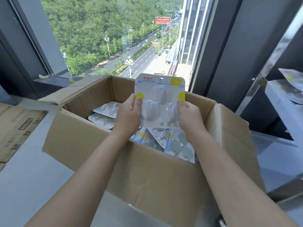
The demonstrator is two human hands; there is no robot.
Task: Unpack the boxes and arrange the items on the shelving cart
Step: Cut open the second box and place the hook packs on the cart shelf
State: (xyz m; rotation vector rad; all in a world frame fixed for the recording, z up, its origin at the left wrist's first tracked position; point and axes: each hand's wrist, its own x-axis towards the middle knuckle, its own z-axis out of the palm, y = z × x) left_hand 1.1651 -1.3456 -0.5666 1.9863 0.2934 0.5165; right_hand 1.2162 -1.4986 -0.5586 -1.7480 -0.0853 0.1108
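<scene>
Both the left hand and the right hand pinch a blister pack of hooks by its side edges, lifted above the open cardboard box, probably bound for the shelving cart to their right.

Window: fills the upper middle of the frame, dark frames on either side.
Hillside trees: green, upper left through the glass.
Road: runs up the centre of the view outside, with cars and lamp posts.
Red billboard: top centre, beside the road.
Tall building: right of the road.
Tape roll: yellow-green, on the sill at left.
Flattened cardboard: printed, lying at the left edge.
</scene>
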